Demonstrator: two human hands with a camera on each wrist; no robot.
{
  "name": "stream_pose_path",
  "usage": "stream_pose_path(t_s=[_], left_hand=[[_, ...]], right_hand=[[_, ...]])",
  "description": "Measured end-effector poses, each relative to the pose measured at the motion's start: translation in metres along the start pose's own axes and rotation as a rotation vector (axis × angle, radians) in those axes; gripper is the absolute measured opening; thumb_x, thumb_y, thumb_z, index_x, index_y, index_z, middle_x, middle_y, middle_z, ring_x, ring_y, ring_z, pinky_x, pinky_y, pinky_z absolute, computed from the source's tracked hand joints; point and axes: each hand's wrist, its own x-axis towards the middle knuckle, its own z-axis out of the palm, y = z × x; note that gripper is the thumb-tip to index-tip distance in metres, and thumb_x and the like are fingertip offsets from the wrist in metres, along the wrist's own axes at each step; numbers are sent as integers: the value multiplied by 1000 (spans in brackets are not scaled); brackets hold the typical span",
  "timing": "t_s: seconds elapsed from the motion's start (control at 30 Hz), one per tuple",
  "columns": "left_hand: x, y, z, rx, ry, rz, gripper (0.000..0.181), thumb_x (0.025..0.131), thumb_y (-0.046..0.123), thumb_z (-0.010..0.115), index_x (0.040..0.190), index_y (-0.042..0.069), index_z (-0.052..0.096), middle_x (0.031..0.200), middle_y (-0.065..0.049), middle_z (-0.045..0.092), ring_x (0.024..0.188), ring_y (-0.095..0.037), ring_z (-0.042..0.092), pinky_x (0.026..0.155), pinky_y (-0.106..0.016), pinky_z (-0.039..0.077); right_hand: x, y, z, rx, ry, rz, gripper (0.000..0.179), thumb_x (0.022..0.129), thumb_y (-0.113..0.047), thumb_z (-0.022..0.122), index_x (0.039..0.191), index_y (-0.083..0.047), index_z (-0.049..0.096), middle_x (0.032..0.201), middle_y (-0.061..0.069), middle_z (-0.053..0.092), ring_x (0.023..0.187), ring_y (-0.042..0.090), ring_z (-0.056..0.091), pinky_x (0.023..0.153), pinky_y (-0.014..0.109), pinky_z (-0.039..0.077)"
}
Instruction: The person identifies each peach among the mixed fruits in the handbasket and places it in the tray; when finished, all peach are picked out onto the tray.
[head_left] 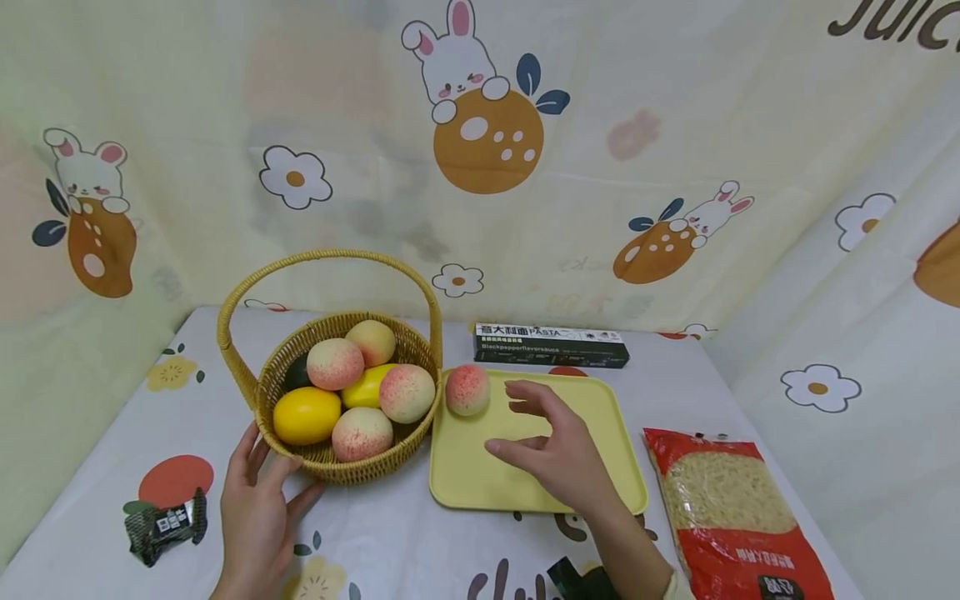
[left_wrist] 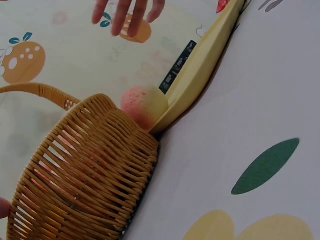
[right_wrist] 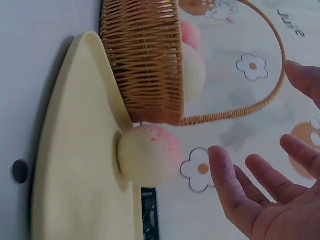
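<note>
Seen from the head view, the right hand (head_left: 551, 450) holds nothing, its thumb well apart from its bent fingers with a wide gap between. It is above a pale yellow, round-cornered rectangular tray (head_left: 480, 482), at four o'clock from a round pink-and-cream peach (head_left: 467, 390) and apart from it. The peach rests at the tray's ten o'clock corner, just beside a round, tan woven basket (head_left: 352, 473) whose tall arched handle (head_left: 330, 252) stands up.

The left hand (head_left: 258, 500) is between seven and eight o'clock on the basket, its fingers spread and touching the outer wall.

Inside the basket, four more pink-and-cream peaches (head_left: 407, 393) lie at eleven, one, three and near six o'clock. One smooth yellow oval fruit (head_left: 307, 415) sits at eight o'clock, another near the middle, and a dark, partly hidden item (head_left: 296, 373) at ten.

A long black-and-white pasta box (head_left: 551, 346) lies at twelve o'clock from the tray, a red bag with a clear window (head_left: 738, 508) at four. A small black wrapped packet (head_left: 167, 527) lies at eight o'clock from the basket, on the white printed table cover (head_left: 397, 533).
</note>
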Motion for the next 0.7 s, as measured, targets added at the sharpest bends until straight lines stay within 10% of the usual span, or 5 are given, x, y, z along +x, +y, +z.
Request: stream_pose_path(t_s=[0.4, 0.7], left_hand=[[-1, 1, 0, 13, 10, -1, 82, 102, 10, 52, 169, 41, 17, 179, -2, 14, 153, -39, 38, 93, -56, 57], [1, 0, 1, 21, 18, -6, 82, 102, 10, 52, 169, 40, 16, 179, -2, 15, 152, -41, 40, 94, -57, 56]], right_hand=[[28, -46, 38, -341, -164, -269, 70, 83, -30, 91, 145, -16, 61, 147, 7, 60, 132, 29, 60, 89, 41, 64], [58, -62, 66, -509, -262, -254, 67, 86, -29, 87, 146, -15, 61, 144, 10, 61, 129, 27, 61, 108, 46, 57]])
